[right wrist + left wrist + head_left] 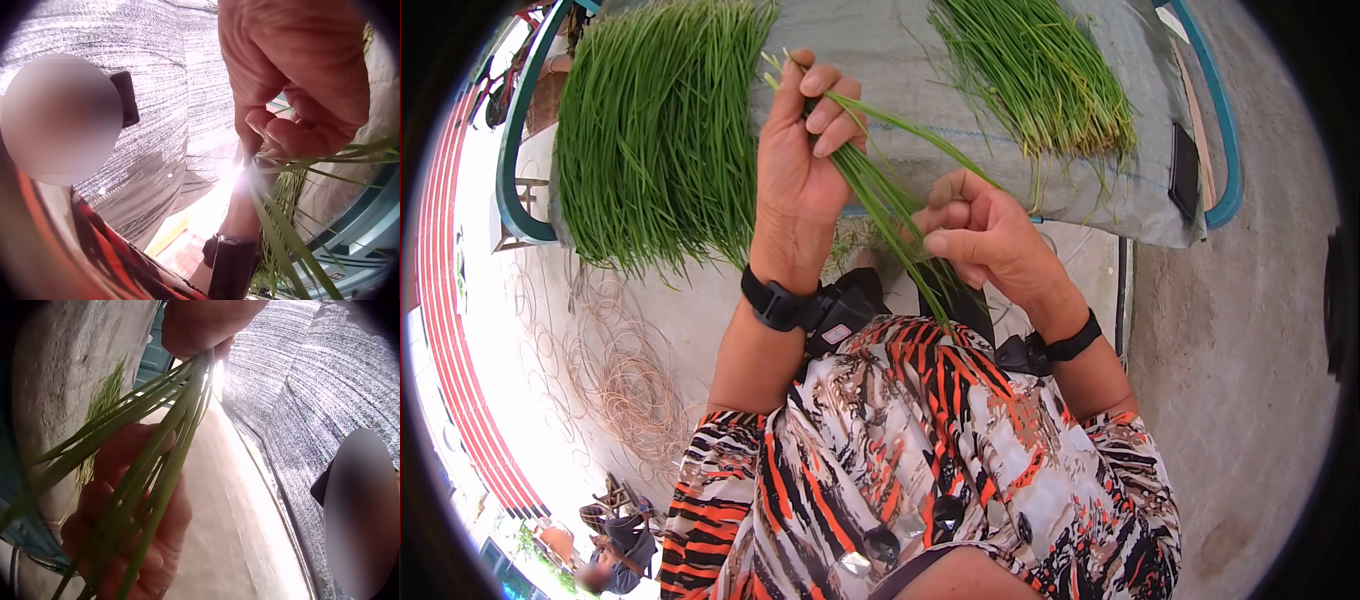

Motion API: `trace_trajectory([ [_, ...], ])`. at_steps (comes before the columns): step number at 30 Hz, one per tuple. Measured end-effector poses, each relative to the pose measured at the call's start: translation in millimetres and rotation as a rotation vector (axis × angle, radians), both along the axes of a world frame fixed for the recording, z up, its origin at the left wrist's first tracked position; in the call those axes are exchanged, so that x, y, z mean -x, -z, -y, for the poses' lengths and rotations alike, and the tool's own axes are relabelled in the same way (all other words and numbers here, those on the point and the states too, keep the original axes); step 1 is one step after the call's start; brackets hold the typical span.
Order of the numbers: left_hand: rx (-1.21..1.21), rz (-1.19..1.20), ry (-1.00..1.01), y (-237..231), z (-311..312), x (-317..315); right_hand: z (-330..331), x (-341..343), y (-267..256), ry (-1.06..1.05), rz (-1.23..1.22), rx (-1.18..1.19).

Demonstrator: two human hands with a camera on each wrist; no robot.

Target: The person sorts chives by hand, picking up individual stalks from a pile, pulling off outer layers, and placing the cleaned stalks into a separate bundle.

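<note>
My left hand (805, 150) is raised over the near edge of a sheet-covered table and grips a small bunch of garlic chives (870, 185) near the pale stem ends. Their green blades fan down toward my chest. My right hand (995, 235) is beside the lower blades with its fingers curled, and one long blade runs to its index finger. In the left wrist view, blades cross in front of the right hand (134, 512). From the right wrist, the curled fingers (294, 134) are at the blades; part of the pinch is hidden.
A thick row of chives (665, 130) lies on the left of the grey sheet (850, 40), a smaller pile (1050, 80) on the right. A dark phone (1184, 170) lies by the right edge. Teal rails (1225, 120) flank the table; tangled twine (635, 390) covers the floor.
</note>
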State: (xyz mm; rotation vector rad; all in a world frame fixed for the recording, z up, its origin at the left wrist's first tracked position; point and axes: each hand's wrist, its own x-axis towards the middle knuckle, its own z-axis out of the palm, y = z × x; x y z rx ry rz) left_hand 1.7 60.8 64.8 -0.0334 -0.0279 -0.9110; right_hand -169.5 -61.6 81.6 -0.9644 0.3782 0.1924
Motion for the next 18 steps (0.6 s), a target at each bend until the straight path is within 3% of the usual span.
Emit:
trace_trajectory([
  [18, -0.04, 0.01, -0.01, 0.5, 5.7, 1.0, 1.9, 2.9, 1.7, 0.036, -0.004, -0.037],
])
